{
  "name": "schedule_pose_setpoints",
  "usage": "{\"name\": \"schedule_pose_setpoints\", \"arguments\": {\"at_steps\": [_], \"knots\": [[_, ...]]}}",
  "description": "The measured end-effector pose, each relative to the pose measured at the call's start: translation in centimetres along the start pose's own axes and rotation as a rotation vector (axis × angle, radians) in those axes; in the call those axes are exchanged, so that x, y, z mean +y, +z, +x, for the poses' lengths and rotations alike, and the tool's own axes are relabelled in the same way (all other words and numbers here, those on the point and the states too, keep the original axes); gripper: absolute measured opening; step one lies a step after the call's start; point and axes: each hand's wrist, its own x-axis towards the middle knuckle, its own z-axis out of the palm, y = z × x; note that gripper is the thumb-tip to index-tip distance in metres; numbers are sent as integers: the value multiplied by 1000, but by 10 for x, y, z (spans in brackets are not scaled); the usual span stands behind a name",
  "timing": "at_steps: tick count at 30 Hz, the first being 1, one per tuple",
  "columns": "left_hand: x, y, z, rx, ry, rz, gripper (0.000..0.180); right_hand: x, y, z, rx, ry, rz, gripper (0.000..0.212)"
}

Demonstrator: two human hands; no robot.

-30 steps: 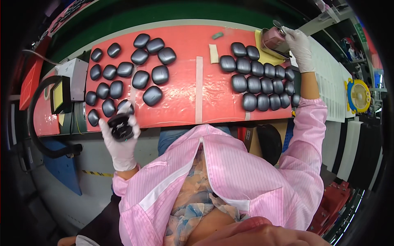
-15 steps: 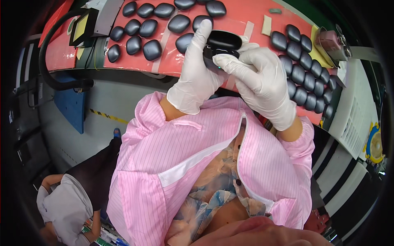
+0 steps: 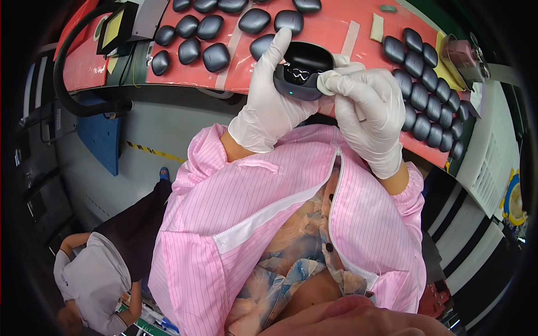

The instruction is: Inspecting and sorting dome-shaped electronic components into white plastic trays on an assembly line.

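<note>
A dark earbud charging case (image 3: 297,91) is held in my white-gloved left hand (image 3: 269,103), the thumb up along its left side. Its lid stands raised, the glossy black inside shows, and a small green light glows on the front. My right hand (image 3: 370,106), also gloved, is closed at the case's right edge. Its fingers are curled and pinched together, and whatever may be between them is hidden. Beyond my hands, several closed grey cases (image 3: 255,21) lie spaced out on the red mat (image 3: 358,53).
More grey cases (image 3: 423,95) stand in tight rows at the right. Behind them is a pink-and-metal container (image 3: 460,53) on a yellow sheet. A black flexible hose (image 3: 64,84) arches at the left beside a black box frame (image 3: 116,31). Another person (image 3: 95,274) is at the lower left.
The open case has tipped so that more of its inside and its green light show. My right fingers have drawn off its front to the right edge. The view has shifted slightly.
</note>
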Motion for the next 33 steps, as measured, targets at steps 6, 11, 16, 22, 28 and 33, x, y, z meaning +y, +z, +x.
{"name": "schedule_pose_setpoints", "arguments": {"at_steps": [6,11,16,22,28,33], "knots": [[-7,3,0,60,40,-15,70,7,-11,-1,-45,70,-126,30],[-9,2,-1,90,236,418,70,-9,-7,3,-150,-12,38,39],[-11,-10,-4,-16,438,699,64,-10,-4,-11,-135,7,-196,39],[-10,-16,-5,-98,628,963,93,1,-4,-18,75,256,-105,32],[-8,-16,-8,-57,535,1059,94,4,-5,-10,-173,51,-393,31],[-9,-15,-8,-26,610,992,96,4,-4,-20,91,332,-85,32]]}}
